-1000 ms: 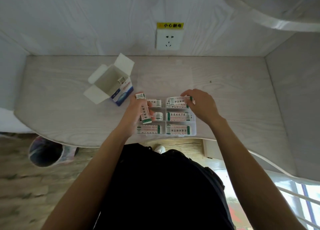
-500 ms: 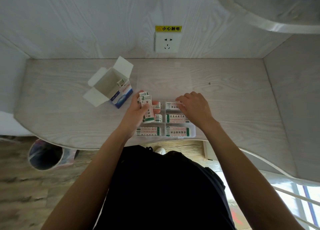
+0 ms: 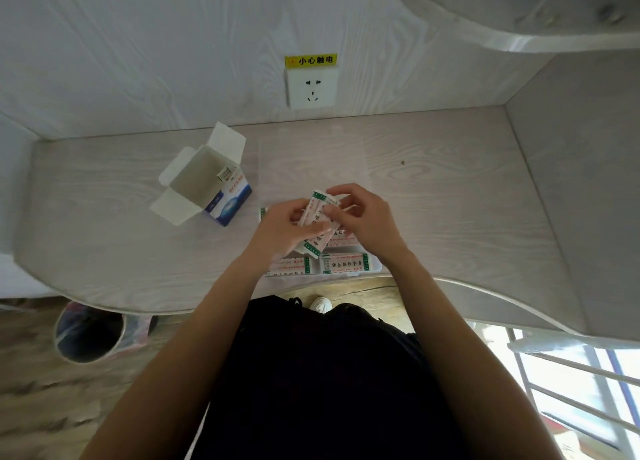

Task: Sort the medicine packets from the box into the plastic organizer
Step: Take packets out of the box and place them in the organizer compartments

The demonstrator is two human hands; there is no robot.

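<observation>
My left hand (image 3: 287, 229) grips a small stack of white medicine packets (image 3: 318, 222) with green ends, held above the clear plastic organizer (image 3: 375, 269) at the desk's front edge. My right hand (image 3: 363, 217) pinches the top of that stack between thumb and fingers. Packets lie in the organizer's near compartments (image 3: 341, 263); the far compartments are hidden under my hands. The open white-and-blue box (image 3: 207, 186) stands to the left with one packet (image 3: 225, 174) showing inside.
A wall socket (image 3: 311, 87) with a yellow warning label sits on the back panel. The organizer's clear lid (image 3: 311, 154) lies flat behind my hands. A side panel (image 3: 581, 182) closes the desk on the right. A bin (image 3: 88, 335) stands on the floor at lower left.
My right hand left the organizer's top right compartment and moved left to the stack in my left hand. The left hand shifted right and tilted the stack.
</observation>
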